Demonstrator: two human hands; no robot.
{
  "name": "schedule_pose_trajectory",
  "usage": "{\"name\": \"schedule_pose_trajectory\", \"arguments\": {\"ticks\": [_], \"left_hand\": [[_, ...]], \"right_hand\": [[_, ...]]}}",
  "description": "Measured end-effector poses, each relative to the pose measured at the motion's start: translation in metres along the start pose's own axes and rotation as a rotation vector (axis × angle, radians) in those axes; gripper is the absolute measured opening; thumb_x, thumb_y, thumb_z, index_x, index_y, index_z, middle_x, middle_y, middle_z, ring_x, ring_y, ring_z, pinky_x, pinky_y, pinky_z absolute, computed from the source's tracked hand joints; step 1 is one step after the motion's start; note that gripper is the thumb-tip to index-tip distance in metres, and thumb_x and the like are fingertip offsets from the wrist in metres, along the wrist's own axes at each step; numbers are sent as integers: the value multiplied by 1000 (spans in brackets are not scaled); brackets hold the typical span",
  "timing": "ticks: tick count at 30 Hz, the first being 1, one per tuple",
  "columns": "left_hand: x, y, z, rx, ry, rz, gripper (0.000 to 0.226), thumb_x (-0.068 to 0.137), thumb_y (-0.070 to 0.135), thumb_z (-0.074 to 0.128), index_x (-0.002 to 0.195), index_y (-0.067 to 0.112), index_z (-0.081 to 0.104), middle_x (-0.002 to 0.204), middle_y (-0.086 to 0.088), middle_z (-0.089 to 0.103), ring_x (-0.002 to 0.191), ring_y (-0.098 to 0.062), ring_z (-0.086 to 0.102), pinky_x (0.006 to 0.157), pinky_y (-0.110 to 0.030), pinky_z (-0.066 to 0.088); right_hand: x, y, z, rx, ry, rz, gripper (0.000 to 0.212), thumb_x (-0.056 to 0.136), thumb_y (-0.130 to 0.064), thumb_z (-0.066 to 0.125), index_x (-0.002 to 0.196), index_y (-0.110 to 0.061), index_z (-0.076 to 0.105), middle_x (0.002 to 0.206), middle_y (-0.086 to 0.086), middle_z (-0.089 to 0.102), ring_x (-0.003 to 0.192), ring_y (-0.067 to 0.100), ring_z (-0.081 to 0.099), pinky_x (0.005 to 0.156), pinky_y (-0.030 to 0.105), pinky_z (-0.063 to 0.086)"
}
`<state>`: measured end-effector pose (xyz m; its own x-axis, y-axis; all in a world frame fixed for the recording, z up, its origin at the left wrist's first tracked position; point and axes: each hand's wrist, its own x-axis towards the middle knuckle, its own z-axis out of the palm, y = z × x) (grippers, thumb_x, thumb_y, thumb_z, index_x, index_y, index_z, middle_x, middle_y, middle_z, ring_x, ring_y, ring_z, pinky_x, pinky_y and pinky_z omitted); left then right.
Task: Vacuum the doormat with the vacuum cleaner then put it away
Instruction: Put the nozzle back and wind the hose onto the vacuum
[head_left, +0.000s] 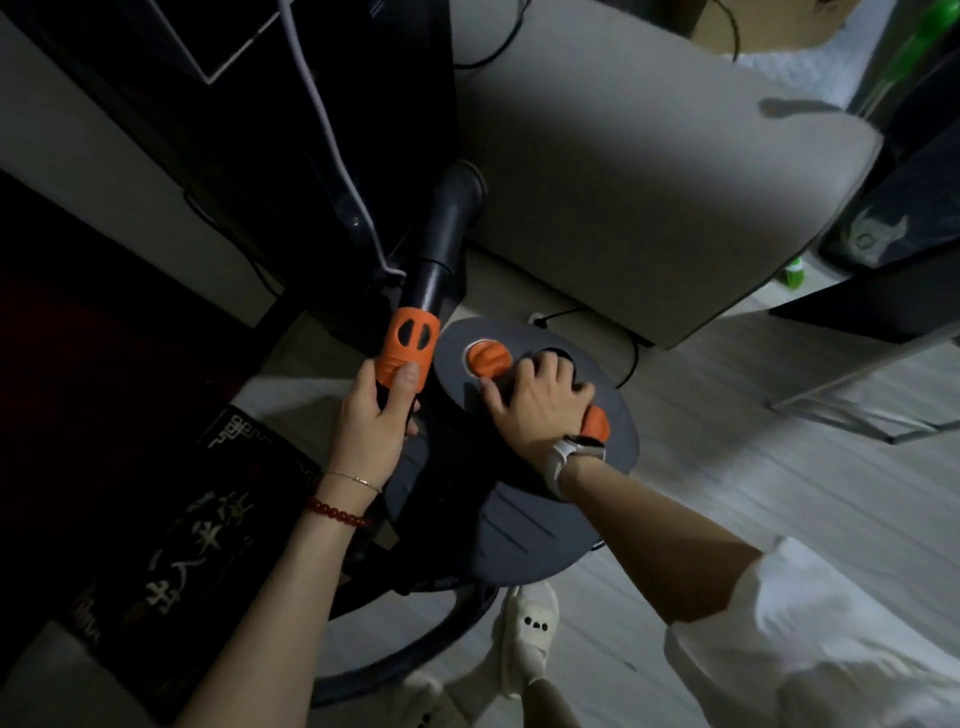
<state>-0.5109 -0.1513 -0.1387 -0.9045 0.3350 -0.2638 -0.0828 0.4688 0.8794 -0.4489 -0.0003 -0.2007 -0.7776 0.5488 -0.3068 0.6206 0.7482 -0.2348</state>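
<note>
A grey canister vacuum cleaner (519, 530) with orange buttons stands on the pale floor in the middle of the view. My right hand (535, 400) grips the carry handle on top of its body, beside a round orange button (488, 357). My left hand (371, 421) holds the vacuum's dark wand (441, 244) just below its orange collar (408, 345), and the wand points up and away toward the dark furniture. The dark doormat (171, 530) with pale characters lies on the floor at the lower left, partly under my left forearm. The hose (415, 654) curves below the canister.
A grey upholstered seat (649, 171) stands behind the vacuum. Dark furniture with a white cable (332, 130) fills the upper left. A black cord (631, 358) runs on the floor behind the canister. My feet in white slippers (527, 631) stand at the bottom centre.
</note>
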Motion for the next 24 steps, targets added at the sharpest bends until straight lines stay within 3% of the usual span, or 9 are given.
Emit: {"name": "schedule_pose_trajectory", "arguments": {"ticks": [5, 8, 19, 21, 23, 24], "left_hand": [[-7, -12, -11, -41, 36, 2, 20, 94, 33, 48, 78, 22, 47, 62, 3, 54, 44, 0, 52, 49, -11, 43], [-8, -17, -9, -44, 49, -3, 19, 93, 34, 50, 78, 22, 47, 63, 3, 54, 45, -1, 52, 48, -10, 43], [-18, -11, -2, -55, 51, -23, 8, 94, 26, 46, 86, 28, 48, 68, 2, 55, 47, 3, 53, 50, -7, 43], [-21, -11, -4, -75, 57, -28, 10, 94, 25, 46, 84, 28, 48, 68, 2, 55, 47, 2, 53, 50, -7, 43], [-28, -10, -8, -117, 65, -43, 11, 94, 27, 45, 83, 27, 48, 68, 1, 55, 46, 2, 53, 50, -10, 44], [-33, -9, -11, -150, 79, -55, 11, 94, 28, 45, 83, 26, 48, 67, 1, 55, 45, 1, 52, 50, -13, 45]], "right_hand": [[25, -23, 6, 29, -37, 198, 67, 87, -65, 30, 118, -10, 52, 129, 13, 39, 123, 35, 33, 105, 59, 15], [31, -30, 9, 59, -40, 281, 64, 87, -61, 31, 116, -10, 54, 134, 13, 36, 125, 34, 32, 109, 61, 10], [26, -24, -2, 71, -96, 209, 48, 91, -50, 33, 118, -13, 47, 131, 13, 38, 121, 33, 38, 109, 63, 8], [5, -18, 0, 121, 38, 103, 41, 90, -42, 39, 115, -10, 48, 129, 14, 41, 122, 34, 38, 108, 62, 12], [-36, -11, 10, 270, 266, -166, 37, 85, -32, 43, 114, -8, 49, 124, 16, 45, 119, 32, 42, 104, 58, 28], [-61, -9, 16, 415, 302, -299, 38, 83, -29, 44, 115, -9, 48, 121, 15, 46, 118, 29, 42, 101, 52, 36]]}}
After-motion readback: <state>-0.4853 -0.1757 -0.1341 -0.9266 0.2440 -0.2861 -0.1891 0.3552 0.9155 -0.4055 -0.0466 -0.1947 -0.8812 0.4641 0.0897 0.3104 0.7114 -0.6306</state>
